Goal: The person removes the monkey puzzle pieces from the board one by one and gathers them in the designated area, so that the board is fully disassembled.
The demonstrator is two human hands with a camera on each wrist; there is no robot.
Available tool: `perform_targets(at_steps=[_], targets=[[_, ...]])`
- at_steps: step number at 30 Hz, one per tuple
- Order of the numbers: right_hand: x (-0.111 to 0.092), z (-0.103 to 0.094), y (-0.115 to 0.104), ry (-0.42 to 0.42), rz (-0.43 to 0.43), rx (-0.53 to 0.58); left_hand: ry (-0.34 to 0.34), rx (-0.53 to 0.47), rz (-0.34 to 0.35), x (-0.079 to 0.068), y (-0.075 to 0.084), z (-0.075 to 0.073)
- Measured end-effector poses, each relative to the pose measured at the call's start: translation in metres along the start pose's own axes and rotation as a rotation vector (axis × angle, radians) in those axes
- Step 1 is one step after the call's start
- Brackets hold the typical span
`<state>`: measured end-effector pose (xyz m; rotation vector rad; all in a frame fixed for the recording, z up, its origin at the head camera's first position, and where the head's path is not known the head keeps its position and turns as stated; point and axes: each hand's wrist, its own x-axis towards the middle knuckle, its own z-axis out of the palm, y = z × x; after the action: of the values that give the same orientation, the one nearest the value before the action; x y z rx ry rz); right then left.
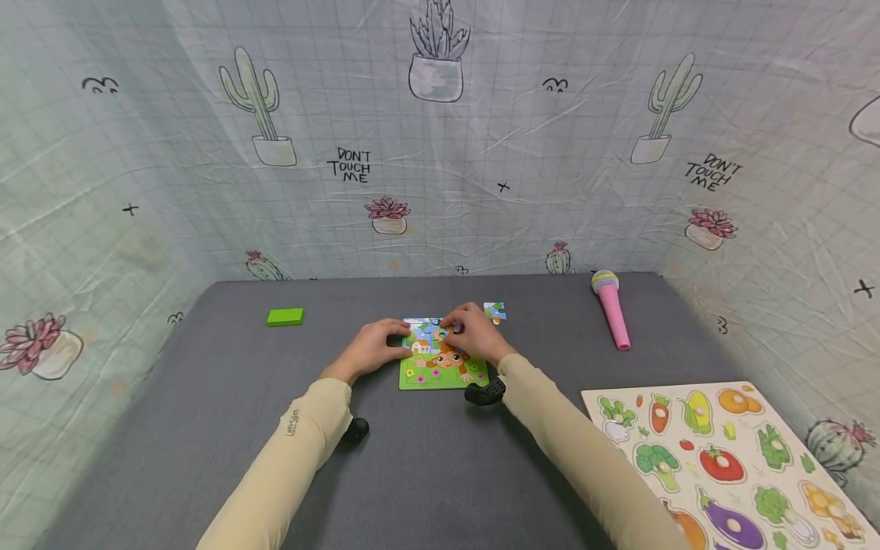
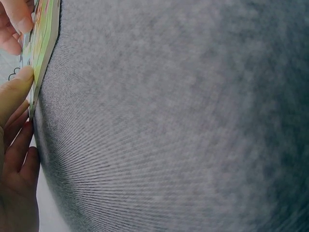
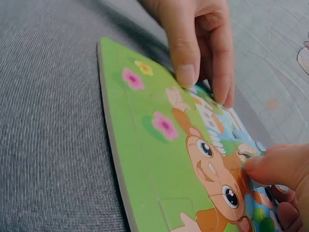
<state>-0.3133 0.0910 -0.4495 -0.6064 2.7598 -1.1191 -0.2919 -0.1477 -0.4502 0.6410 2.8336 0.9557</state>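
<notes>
**Nearly Whole, With the Top Unsettled**

At the centre of the table [image 1: 426, 473], I bent over a monkey puzzle [image 3: 145, 159] that lay flat, its lower part looking complete. The green grass, the pink and yellow flowers and the monkey's face all sat joined in place, with only thin seams between the parts. I judged the work well past half done.

What was left lay toward the top. There my right hand [image 1: 474, 333] was drawn in narrow, thumb and fingers pinching, as best I could judge, a puzzle piece [image 3: 244, 153] whose edge stood proud of its neighbours. My own fingers hid much of that upper right part, so I could not tell how many gaps remained. At least one loose piece [image 1: 494, 309] lay on the table just beyond that hand, waiting its turn.

My left hand [image 1: 371, 349] gripped the puzzle's left edge, thumb on top and fingers against the side.

The picture faced me upright: flowers along the near edge, sky along the far one. From above it looked broader from left to right than from near to far, but the slant of the view left its true long axis uncertain.
</notes>
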Motion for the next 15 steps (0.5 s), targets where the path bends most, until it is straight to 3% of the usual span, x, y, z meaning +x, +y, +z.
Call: perform_targets(at_steps=[15], targets=[[0.0017, -0.0064, -0.0031, -0.041, -0.022, -0.020, -0.011, 0.002, 0.000, 0.0013, -0.0030, -0.0009]])
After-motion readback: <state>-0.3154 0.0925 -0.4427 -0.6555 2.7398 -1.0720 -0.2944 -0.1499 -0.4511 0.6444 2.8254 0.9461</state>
